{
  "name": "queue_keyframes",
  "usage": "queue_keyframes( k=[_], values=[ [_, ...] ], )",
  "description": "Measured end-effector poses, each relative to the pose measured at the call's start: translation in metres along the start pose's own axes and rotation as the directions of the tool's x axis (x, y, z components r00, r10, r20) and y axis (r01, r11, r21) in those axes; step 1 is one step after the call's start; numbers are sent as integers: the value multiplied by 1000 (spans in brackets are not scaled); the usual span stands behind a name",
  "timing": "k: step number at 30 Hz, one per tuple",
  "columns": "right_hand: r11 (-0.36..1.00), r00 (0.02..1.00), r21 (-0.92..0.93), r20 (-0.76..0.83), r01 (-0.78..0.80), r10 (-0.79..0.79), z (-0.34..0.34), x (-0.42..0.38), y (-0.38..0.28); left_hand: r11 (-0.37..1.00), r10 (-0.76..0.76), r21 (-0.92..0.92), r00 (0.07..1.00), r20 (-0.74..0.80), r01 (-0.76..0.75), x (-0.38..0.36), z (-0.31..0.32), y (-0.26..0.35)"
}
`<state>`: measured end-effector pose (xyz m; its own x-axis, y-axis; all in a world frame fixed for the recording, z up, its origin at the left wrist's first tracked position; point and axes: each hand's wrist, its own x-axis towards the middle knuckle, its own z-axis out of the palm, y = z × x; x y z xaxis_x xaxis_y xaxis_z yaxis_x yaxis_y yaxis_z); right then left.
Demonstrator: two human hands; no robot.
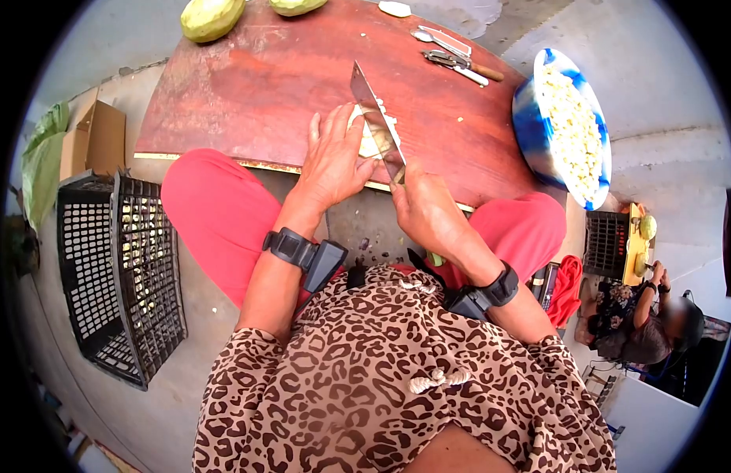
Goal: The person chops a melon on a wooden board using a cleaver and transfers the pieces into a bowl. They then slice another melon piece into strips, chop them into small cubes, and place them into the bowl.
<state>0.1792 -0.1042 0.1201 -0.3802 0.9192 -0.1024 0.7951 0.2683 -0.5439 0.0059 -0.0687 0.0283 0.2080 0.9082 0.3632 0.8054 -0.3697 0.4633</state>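
Observation:
My right hand (423,201) is closed around the handle of a cleaver (375,118) with a broad, upright blade. The blade stands against a pale piece of peeled fruit or vegetable (367,143) near the front edge of the red wooden table (255,94). From the left, my left hand (331,154) presses on that piece, fingers bent over it and thumb close to the blade. Small pale bits lie along the far side of the blade. How much of the piece sits under my left fingers is hidden.
A blue-and-white basin (531,118) full of diced pale pieces is at the right. Peelers and knives (460,63) lie at the back right; large peeled green fruits (212,20) at the back left. Black crates (125,268) stand left. Another person (641,323) sits at far right.

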Motion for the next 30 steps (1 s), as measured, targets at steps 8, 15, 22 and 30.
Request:
queue_keyframes(
  k=[8, 15, 22, 30],
  values=[
    [996, 996, 3, -3, 85, -85, 5, 9, 5, 999, 3, -32, 1000, -27, -4, 4, -5, 2],
    [993, 994, 103, -98, 65, -55, 25, 14, 29, 999, 26, -31, 999, -35, -28, 4, -1, -3],
    [974, 994, 216, -93, 69, -49, 17, 7, 29, 997, 9, -71, 999, -47, -12, 0, 1, -6],
    [997, 1000, 73, -18, 26, -25, -4, -1, 6, 999, -36, 17, 994, -99, 37, -5, -2, -5]
  ],
)
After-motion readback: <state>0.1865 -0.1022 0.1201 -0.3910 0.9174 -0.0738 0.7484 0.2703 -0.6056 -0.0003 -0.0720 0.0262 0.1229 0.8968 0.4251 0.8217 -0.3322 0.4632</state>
